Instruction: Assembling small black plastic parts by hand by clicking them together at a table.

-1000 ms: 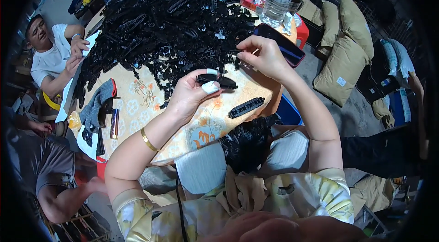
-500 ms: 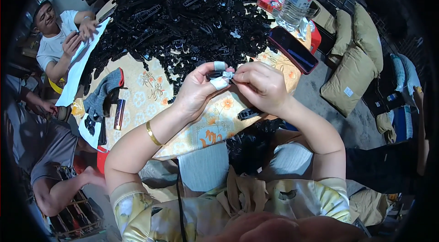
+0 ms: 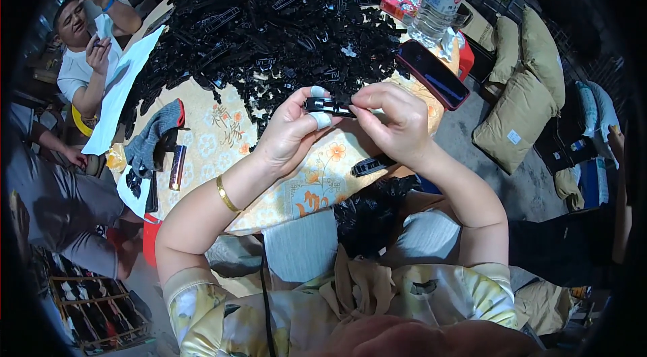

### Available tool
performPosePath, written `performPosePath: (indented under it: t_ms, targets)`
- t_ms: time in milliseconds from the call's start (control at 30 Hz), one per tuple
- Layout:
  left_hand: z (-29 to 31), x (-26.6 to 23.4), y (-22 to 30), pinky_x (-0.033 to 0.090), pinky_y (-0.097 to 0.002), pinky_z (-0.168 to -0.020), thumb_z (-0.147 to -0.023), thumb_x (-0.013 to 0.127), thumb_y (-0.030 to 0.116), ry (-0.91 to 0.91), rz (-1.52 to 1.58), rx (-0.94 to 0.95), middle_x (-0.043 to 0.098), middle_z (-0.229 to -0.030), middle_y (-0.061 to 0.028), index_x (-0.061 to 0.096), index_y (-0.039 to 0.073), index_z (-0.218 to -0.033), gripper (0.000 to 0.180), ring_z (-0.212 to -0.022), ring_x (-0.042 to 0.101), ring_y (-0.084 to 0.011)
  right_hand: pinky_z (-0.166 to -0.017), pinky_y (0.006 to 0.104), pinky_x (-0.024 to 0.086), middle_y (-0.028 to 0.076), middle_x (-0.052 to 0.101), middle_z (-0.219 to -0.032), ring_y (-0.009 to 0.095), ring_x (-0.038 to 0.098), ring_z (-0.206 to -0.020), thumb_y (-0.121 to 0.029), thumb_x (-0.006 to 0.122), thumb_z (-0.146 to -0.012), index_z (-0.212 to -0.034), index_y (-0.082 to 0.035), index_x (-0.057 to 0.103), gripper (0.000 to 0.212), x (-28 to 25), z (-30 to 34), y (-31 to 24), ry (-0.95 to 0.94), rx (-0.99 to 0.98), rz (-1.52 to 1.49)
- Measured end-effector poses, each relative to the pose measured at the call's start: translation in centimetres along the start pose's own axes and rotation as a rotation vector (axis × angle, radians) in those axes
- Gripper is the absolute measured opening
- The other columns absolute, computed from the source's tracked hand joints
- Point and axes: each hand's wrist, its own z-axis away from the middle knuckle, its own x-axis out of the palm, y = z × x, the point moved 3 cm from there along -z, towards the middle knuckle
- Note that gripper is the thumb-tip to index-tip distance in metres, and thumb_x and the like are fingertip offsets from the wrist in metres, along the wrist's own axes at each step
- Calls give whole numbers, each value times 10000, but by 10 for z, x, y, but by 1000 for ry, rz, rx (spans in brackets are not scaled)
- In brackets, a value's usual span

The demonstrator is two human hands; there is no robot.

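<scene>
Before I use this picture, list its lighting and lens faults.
Head view: black vignette around the fisheye rim, while the cloth is brightly lit; head view: glints speckle the black pile, whose pieces merge; head view: highlights on the bottle; head view: fine detail on the black part in the left hand is too small to tell.

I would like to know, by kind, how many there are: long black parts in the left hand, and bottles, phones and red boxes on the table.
Long black part in the left hand: 1
Bottle: 1
Phone: 1
Red box: 1
Total: 4
</scene>
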Motion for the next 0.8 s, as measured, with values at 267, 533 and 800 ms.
performPosePath:
  t_ms: [267,533,800]
  targets:
    - [1,2,-2,503,-331,-915,-801,536,-89,2,-47,-11,552,-1083,-112,459,35,-1105,337,-994,585,-187,-637,326,508,102,645,-847,251,622,-736,8,702,-643,-834,-19,634,205,2,-2,-9,-77,-189,137]
    - [1,7,1,496,-324,-917,-824,542,-55,2,-102,7,551,-1100,-114,454,44,-1144,347,-1005,582,-187,-565,301,510,84,621,-809,233,613,-684,-34,668,-613,-823,-23,622,215,3,-2,-16,-112,-363,360]
    - [5,8,6,494,-263,-831,-793,639,-12,9,-399,238,582,-1040,-70,515,5,-1078,311,-949,573,-130,-626,269,501,88,649,-855,144,620,-704,-169,711,-744,-968,8,629,297,5,4,4,-255,559,-300]
